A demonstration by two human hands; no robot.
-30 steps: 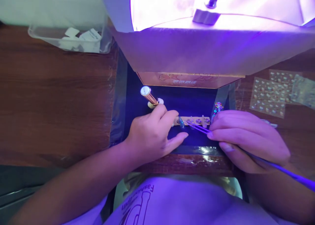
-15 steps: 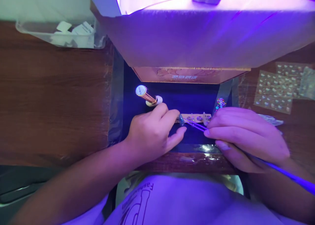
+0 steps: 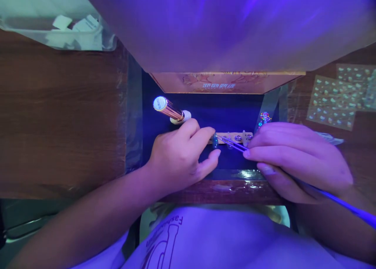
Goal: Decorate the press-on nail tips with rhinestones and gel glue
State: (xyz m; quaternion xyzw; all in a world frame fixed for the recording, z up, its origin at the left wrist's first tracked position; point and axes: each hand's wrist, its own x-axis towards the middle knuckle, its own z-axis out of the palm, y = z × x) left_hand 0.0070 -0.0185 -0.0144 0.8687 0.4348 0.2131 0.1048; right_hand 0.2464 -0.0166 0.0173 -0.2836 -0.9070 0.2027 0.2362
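My left hand (image 3: 179, 155) curls over the left end of a narrow pale strip (image 3: 244, 135). A dark, glittery false nail (image 3: 216, 141) sits between its index finger and thumb; the exact contact is hard to see. Along the strip are small round metal studs (image 3: 238, 138) and a pale clear nail-shaped piece (image 3: 245, 138). In my right hand (image 3: 296, 163) I grip thin tweezers (image 3: 235, 144), their tips close to the glittery nail. A long blue shaft (image 3: 343, 204) shows behind this hand. The strip's left end is hidden under my left fingers.
A gold-capped bottle (image 3: 170, 109) stands behind my left hand. Beyond it are a printed box (image 3: 220, 84) and a large pale panel (image 3: 214, 37). Colourful beads (image 3: 264, 119) lie by my right hand, sticker sheets (image 3: 333, 104) farther right. A clear tray (image 3: 53, 37) is at the upper left.
The view has shifted, so the bright lamp opening at the top has mostly left the picture. The glittery nail stands more upright. Both hands stay nearly in place.
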